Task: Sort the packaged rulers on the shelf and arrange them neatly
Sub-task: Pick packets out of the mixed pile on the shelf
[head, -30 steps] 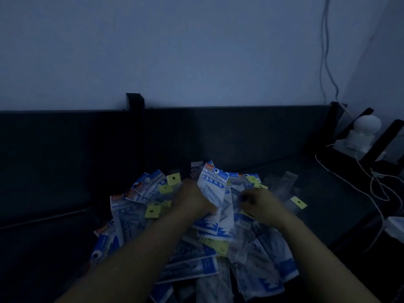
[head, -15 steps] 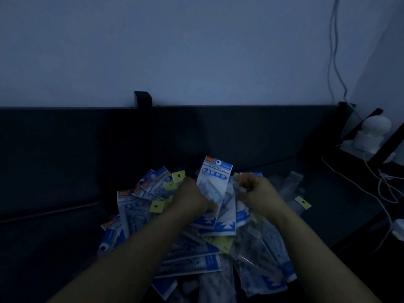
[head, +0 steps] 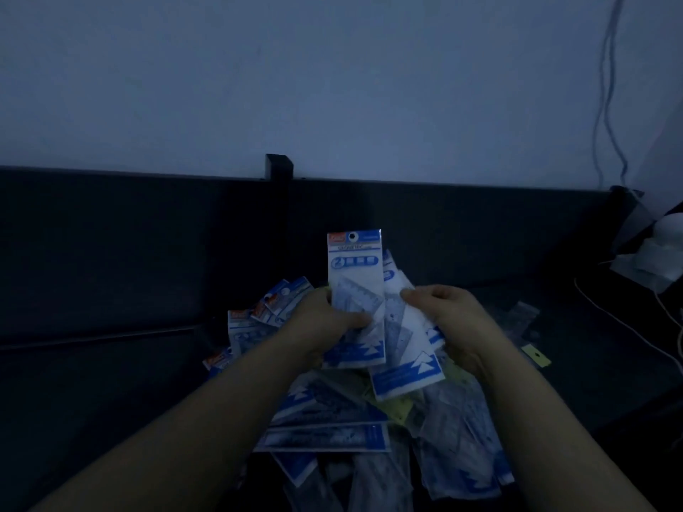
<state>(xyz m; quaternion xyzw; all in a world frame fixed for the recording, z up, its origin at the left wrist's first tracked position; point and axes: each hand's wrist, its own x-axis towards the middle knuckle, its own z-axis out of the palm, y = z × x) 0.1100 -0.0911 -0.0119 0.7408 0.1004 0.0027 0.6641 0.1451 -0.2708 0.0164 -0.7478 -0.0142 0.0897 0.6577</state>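
Many packaged rulers (head: 325, 437) litter the dark shelf (head: 111, 400) beneath a pale wall (head: 332, 86).

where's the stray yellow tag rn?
Head view, right side: the small yellow paper tag lies flat on the dark shelf, just right of the right hand, beside the right edge of the pile of blue-and-white ruler packs.

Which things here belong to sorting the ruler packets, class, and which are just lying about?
Belong to the job:
- front packet, in the left hand
- second packet, in the right hand
- packet pile
- shelf

Just lying about:
- yellow tag
- white cables
- white device
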